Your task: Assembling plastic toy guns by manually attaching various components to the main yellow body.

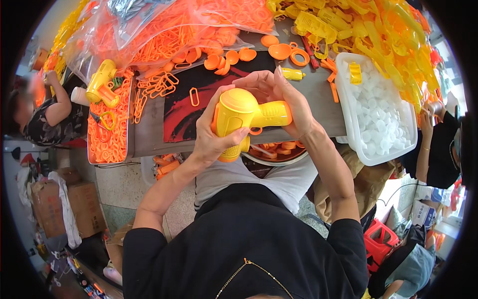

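Observation:
A yellow plastic toy shaped like a hair dryer (pixel 238 112) is between my hands above the table's near edge. It has a round, drum-like body, a ribbed arm on the right and orange along its lower edges. My left hand (pixel 209 132) is closed round the body, thumb across its near side. Around the ribbed arm curls my right hand (pixel 295 102), its palm against the end and its fingers reaching behind the toy. Part of the toy's far side is hidden by the hands. A small orange ring (pixel 256 131) shows under the arm.
Orange clips (pixel 157 85), orange cups (pixel 280 51) and a small yellow part (pixel 293 74) lie on the table. A white tub (pixel 351 119) of translucent pieces stands right; an orange-filled tray (pixel 108 158) with scissors (pixel 102 122) stands left. Yellow parts (pixel 348 25) are heaped behind. People sit at both sides.

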A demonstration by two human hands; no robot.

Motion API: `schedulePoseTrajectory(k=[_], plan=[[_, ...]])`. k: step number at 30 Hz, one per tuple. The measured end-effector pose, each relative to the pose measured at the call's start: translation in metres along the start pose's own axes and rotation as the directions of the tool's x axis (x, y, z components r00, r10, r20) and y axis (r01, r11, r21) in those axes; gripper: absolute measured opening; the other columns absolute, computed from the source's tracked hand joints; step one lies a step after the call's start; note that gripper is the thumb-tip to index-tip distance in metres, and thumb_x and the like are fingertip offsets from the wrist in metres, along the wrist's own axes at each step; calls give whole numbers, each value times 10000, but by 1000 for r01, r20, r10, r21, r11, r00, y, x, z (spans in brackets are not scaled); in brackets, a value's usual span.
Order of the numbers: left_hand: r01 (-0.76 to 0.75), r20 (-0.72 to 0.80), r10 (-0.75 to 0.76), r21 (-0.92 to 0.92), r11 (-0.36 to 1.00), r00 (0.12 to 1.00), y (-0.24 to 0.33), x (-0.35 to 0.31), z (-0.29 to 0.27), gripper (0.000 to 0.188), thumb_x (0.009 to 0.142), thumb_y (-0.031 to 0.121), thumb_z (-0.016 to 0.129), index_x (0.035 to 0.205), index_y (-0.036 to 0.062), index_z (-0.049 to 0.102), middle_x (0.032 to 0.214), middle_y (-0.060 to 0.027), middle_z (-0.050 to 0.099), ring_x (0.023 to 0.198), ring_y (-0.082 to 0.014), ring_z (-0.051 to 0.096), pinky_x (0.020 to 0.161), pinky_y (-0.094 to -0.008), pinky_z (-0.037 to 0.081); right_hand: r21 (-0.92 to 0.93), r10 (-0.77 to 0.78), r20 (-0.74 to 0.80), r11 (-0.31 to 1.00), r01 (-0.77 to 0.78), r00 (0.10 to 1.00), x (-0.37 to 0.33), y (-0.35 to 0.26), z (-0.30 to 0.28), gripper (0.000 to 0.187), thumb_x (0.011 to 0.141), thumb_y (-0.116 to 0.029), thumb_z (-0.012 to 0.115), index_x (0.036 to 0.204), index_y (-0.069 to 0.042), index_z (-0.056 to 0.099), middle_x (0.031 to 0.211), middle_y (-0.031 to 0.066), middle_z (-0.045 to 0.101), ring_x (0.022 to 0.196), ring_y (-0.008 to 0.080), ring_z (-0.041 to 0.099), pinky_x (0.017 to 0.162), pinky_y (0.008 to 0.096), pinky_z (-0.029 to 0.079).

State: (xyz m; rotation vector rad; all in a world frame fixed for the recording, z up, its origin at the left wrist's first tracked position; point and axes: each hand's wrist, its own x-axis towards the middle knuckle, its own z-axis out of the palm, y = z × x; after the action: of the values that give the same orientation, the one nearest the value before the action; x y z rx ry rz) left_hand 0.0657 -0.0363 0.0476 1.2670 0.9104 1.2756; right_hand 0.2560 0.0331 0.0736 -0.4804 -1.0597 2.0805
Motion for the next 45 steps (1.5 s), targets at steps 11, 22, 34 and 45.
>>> schedulePoseTrajectory(k=[11, 22, 34, 45], plan=[[-711, 516, 496, 572, 408, 699, 16, 10, -27, 723, 611, 172, 877, 1286, 128, 622, 1171, -99, 652, 964, -319, 685, 810, -397, 600, -568, 114, -330, 769, -294, 937, -24, 16, -16, 604, 1041, -532, 427, 843, -17, 675, 719, 53, 643, 690, 127, 597, 659, 287, 469], [213, -292, -401, -510, 833, 869, 0, -17, -44, 521, 900, 179, 744, 1335, 51, 488, 1140, -101, 658, 998, -196, 676, 872, -351, 570, -927, -555, 338, -54, 372, 760, -4, 67, 26, 111, 898, -85, 589, 794, -47, 597, 701, 144, 576, 573, 327, 575, 550, 415, 461], [74, -345, -259, -467, 881, 902, -1, -62, -89, 644, 862, 53, 736, 1431, 78, 434, 1279, -97, 603, 1103, -203, 638, 951, -366, 545, -973, -536, 135, -231, 9, 833, 240, 17, -89, 163, 901, -94, 629, 1036, -64, 714, 1021, 185, 629, 951, 412, 651, 777, 486, 523], [84, -310, -241, -444, 892, 919, 7, -46, -80, 610, 862, 50, 752, 1399, 51, 464, 1218, -108, 640, 1049, -217, 677, 923, -371, 564, -798, -310, -283, 601, -43, 908, 220, -15, -82, 282, 975, -290, 677, 1071, -25, 677, 910, 20, 658, 778, 84, 600, 674, 253, 485]])
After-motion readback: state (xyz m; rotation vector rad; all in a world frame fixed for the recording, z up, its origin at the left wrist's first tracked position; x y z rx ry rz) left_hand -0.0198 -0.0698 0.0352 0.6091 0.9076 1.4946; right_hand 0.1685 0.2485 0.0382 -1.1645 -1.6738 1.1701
